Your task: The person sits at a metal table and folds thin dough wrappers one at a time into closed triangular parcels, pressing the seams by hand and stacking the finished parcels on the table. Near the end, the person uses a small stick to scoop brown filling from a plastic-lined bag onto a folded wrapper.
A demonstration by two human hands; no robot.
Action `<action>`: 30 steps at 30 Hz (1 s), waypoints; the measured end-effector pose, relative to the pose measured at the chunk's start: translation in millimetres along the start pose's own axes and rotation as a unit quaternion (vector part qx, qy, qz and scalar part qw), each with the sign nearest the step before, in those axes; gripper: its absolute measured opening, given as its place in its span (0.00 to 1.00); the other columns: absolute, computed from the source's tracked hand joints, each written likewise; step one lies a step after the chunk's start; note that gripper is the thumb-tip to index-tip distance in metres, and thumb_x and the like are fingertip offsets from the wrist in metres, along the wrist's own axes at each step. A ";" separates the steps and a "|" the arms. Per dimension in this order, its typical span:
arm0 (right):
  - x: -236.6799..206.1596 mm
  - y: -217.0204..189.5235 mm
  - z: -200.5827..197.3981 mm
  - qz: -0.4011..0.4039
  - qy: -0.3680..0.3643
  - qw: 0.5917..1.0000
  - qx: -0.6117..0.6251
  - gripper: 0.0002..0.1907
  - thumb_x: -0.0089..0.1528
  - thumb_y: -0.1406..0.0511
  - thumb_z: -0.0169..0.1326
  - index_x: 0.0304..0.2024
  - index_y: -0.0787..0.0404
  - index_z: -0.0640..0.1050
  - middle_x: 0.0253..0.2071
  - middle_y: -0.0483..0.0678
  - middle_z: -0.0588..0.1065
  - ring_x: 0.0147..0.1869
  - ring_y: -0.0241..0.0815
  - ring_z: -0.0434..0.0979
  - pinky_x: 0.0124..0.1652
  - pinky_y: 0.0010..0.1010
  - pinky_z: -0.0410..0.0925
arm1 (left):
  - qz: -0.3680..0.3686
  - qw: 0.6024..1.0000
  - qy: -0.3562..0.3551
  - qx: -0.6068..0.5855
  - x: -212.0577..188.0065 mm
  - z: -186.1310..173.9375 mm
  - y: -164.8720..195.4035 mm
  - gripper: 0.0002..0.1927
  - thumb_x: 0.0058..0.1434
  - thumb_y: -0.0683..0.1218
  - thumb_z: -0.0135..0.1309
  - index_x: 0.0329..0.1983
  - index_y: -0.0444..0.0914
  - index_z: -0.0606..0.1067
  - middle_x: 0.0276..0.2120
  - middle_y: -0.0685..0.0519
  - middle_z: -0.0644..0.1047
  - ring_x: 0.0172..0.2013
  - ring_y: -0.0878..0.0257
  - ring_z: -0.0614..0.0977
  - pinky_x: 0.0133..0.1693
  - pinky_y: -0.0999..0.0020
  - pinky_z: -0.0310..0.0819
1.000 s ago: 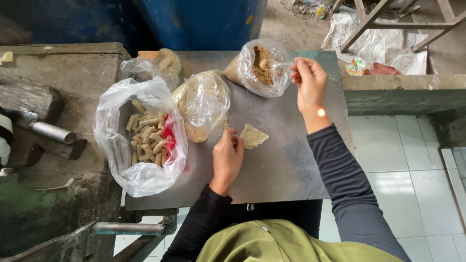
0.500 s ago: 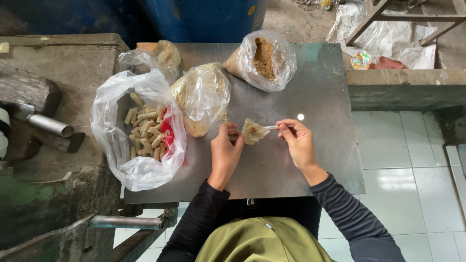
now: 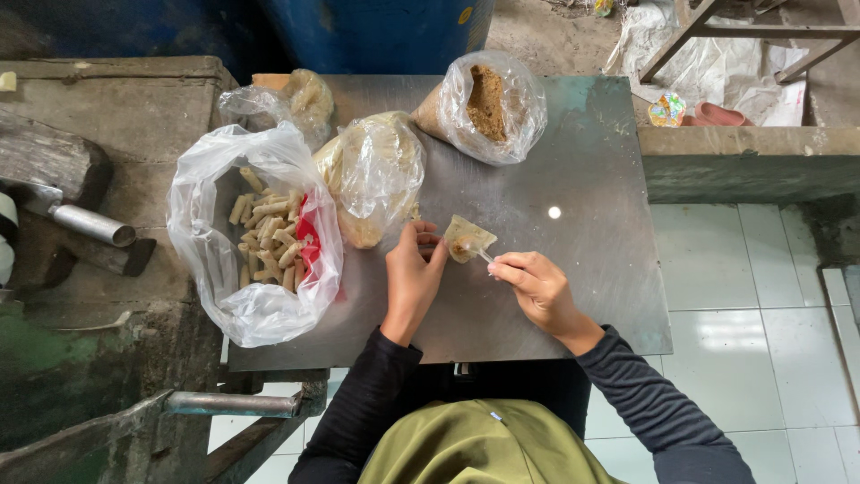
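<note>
— The steel table [image 3: 573, 269]?
— A pale wrapper [image 3: 468, 238] lies mid-table — left hand [image 3: 414, 280] pinches its edge; right hand [image 3: 536, 287] grips a small spoon [image 3: 482, 254], tip on the wrapper.
— Nearby?
— A bag of brown filling [image 3: 488, 103] behind.

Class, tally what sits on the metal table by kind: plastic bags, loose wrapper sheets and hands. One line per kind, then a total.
Plastic bags: 4 (rolls bag, wrappers bag, brown filling bag, small back bag)
Wrapper sheets: 1
Hands: 2 (left hand, right hand)
Total: 7
</note>
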State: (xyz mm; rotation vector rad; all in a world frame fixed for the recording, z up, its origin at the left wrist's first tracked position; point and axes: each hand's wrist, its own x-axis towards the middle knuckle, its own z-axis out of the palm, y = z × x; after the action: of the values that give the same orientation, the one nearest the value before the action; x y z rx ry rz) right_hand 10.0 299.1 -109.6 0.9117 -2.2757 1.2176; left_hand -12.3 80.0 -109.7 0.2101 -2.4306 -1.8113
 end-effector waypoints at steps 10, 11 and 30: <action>-3.2 -1.7 -3.8 0.033 0.061 0.997 0.025 0.19 0.59 0.84 0.54 0.47 0.62 0.80 0.47 0.49 0.78 0.46 0.41 0.82 0.45 0.28 0.77 | 0.089 0.989 -0.023 0.117 -5.8 3.7 3.6 0.33 0.49 0.40 0.70 0.56 0.33 0.68 0.39 0.47 0.79 0.31 0.58 0.82 0.34 0.65 0.78; -1.8 -2.2 -1.5 0.036 0.053 0.998 0.029 0.19 0.59 0.84 0.54 0.47 0.62 0.80 0.47 0.49 0.78 0.45 0.41 0.82 0.45 0.28 0.77 | 0.091 0.988 -0.019 0.123 -6.7 4.7 2.6 0.32 0.49 0.40 0.69 0.57 0.33 0.68 0.39 0.47 0.78 0.31 0.58 0.82 0.34 0.64 0.78; 44.1 42.2 -12.3 0.108 0.260 0.955 0.097 0.08 0.78 0.74 0.43 0.55 0.65 0.74 0.47 0.48 0.75 0.44 0.32 0.73 0.47 0.22 0.70 | 0.131 0.990 0.001 0.057 -10.4 6.0 0.3 0.11 0.70 0.36 0.44 0.54 0.33 0.70 0.37 0.47 0.83 0.36 0.56 0.86 0.40 0.64 0.79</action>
State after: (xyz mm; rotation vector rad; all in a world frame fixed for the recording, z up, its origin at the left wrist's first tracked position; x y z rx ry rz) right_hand -50.4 310.9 -100.4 0.3397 -1.8830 1.5773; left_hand -3.1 87.5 -111.1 -0.0950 -2.4279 -1.5642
